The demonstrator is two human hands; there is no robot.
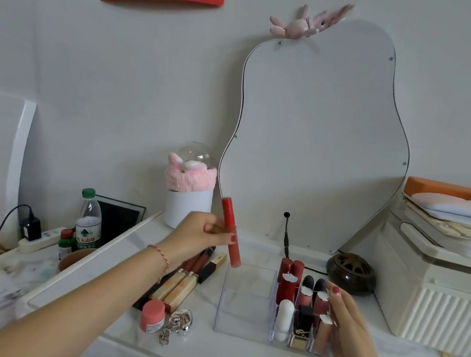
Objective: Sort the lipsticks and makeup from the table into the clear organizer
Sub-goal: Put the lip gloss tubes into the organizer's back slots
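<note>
My left hand (199, 236) holds a long red lip gloss tube (230, 233) nearly upright, its lower end hovering just above the back left corner of the clear organizer (240, 318). Several lipsticks (305, 306) stand in the organizer's small right-hand slots, while its larger left compartments hold nothing. My right hand (349, 319) rests flat against the organizer's right side, fingers together. A pile of gold and dark lipstick tubes (180, 284) lies on the table left of the organizer, with a small pink jar (153, 316) in front of it.
A keychain (178, 325) lies by the pink jar. Behind the organizer stand a wavy mirror (321, 136), a dark round burner (350, 272) and a white cup with a pink plush (189, 198). A cream box (437, 299) sits right; bottles (89, 221) stand left.
</note>
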